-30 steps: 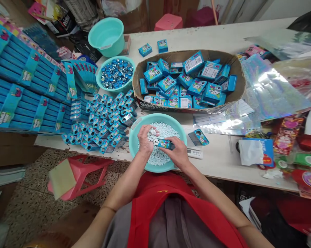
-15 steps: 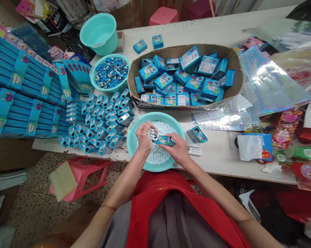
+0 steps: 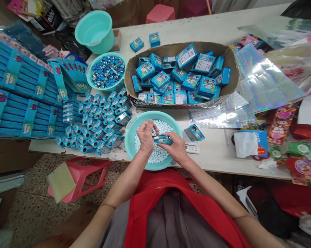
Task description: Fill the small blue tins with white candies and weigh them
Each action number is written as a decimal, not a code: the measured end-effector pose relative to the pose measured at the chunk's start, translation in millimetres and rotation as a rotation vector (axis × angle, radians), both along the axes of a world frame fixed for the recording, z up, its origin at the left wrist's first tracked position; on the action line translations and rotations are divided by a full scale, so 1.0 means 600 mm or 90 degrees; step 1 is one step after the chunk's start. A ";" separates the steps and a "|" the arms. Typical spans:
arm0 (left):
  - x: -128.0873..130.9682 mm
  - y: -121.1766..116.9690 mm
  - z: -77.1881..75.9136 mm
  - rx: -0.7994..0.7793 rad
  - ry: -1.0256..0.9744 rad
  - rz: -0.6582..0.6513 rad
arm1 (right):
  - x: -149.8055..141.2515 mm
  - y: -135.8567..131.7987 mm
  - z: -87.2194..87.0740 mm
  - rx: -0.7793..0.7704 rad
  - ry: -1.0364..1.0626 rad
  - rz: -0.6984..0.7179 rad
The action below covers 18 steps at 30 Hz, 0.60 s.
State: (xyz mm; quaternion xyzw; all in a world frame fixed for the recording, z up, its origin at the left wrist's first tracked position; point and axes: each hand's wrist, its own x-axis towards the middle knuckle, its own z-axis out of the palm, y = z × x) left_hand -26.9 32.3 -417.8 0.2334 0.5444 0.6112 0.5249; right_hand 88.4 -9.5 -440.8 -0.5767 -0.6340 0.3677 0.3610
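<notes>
Over a turquoise basin [image 3: 128, 137] of small white candies [image 3: 157, 156], my right hand [image 3: 176, 146] grips a small blue candy tin [image 3: 161, 139], tilted on its side with its end toward my left hand. My left hand [image 3: 146, 137] is cupped around some of the white candies, right at the end of the tin. The tin's opening is partly hidden by the fingers. Just right of the basin lies another blue tin [image 3: 194, 132] with a round hole in its top, beside a white digital scale [image 3: 193, 148] partly under the basin.
Behind the basin stands a cardboard box [image 3: 182, 105] full of blue tins. At left are rows of open tins [image 3: 101, 119], a basin of metal caps [image 3: 107, 74], an empty basin [image 3: 94, 31] and stacked blue display packs [image 3: 16, 106]. Plastic sheets [image 3: 263, 79] lie right.
My left hand has tipped closer over the tin's end, and fewer candies show in it. The whole view has shifted slightly; the right hand keeps its hold on the tin.
</notes>
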 end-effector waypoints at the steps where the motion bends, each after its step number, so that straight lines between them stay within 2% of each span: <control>1: -0.001 0.002 0.002 -0.008 -0.006 0.011 | -0.001 0.000 0.000 -0.010 0.010 -0.003; 4: -0.007 0.004 0.012 -0.031 -0.032 0.017 | -0.001 -0.003 0.002 -0.028 0.044 -0.015; 8: -0.012 0.001 0.020 -0.001 -0.057 0.020 | 0.000 -0.005 0.008 0.001 0.053 -0.034; 10: -0.011 0.001 0.013 -0.015 -0.052 0.013 | 0.000 -0.004 0.002 0.009 0.051 -0.036; 14: -0.013 0.008 -0.013 -0.107 -0.059 -0.007 | 0.001 -0.001 -0.024 -0.017 0.044 -0.026; 18: -0.038 0.014 -0.029 -0.111 -0.089 -0.011 | 0.007 -0.004 -0.035 -0.038 0.087 -0.055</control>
